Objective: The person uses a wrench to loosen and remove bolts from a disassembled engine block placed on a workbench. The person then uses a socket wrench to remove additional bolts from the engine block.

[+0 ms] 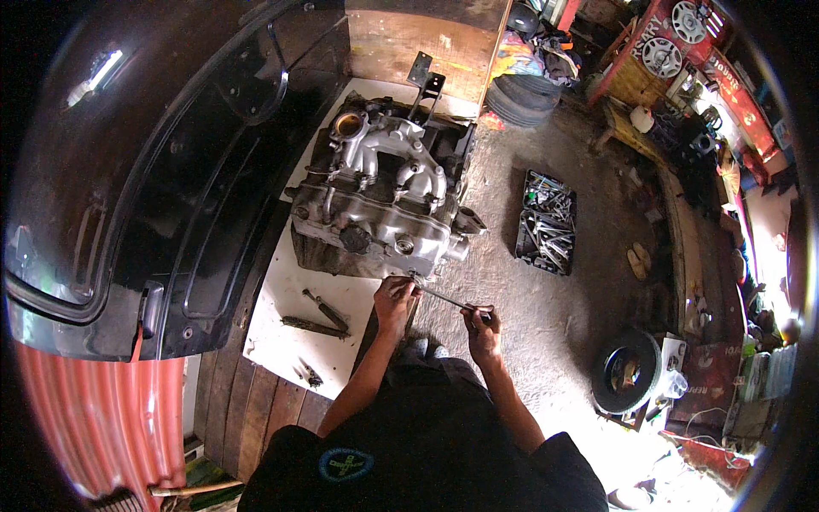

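A metal engine (pixel 375 213) with a silvery manifold on top sits on a white board in front of me. Close to its near edge, my left hand (pixel 395 300) is closed with the fingers pinched at one end of a slim rod-shaped metal tool (pixel 442 296). My right hand (pixel 482 331) grips the tool's other end, its fingers curled around it. The tool slants down from left to right between both hands. Its left tip lies by the engine's lower right corner; whether it touches the engine I cannot tell. The exact kind of tool is too small to make out.
On the white board (pixel 271 328) lie a dark brush-like thing (pixel 316 327), a bolt-like piece (pixel 326 307) and small metal parts (pixel 307 373). A black case of wrenches and sockets (pixel 546 224) rests on the floor. A dark vehicle panel (pixel 128 188) fills the left; a tire (pixel 627 373) stands right.
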